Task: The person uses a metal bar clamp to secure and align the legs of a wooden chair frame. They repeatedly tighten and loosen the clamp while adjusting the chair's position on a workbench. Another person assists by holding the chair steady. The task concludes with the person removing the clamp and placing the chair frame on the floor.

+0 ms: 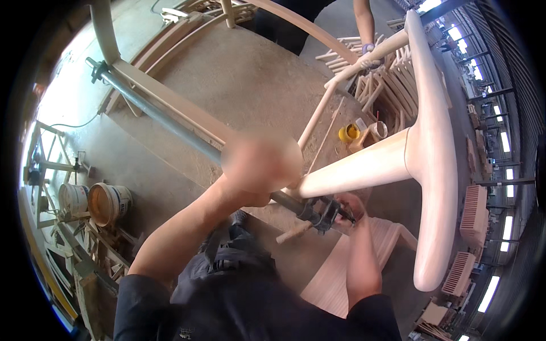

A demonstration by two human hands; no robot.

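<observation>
A busy workshop here, concrete floor (153, 199) at the left, rows of bright lights (505, 227) down the right, and in the middle a dusty brown desk (227, 79) carrying a pale wooden frame (358, 167). Across it runs the long metal clamp (170, 126), slanting from the upper left, its far end just beside an upright wooden leg (104, 34), down to the screw end in front of the person. The left hand (261, 162) is over the bar at the middle, but it's blurred, so I can't tell how its fingers close! Over to the right hand (350, 209), and this one is at the clamp's lower end, fingers bent around the small dark handle (346, 215), just below the frame's thick pale rail. To the right a big smooth curved piece (435, 165) joins that rail, standing out beyond the desk. Up top, another person's arm (364, 23) reaches in to a joint of the frame, and past it there's a pile of slim wooden parts (392, 94). Near the desk's right side sit a yellow pot (348, 134) and a white tub (379, 130); away to the left, two buckets (116, 202) stand side by side, while a ridged wooden panel (330, 273) lies under the right forearm
</observation>
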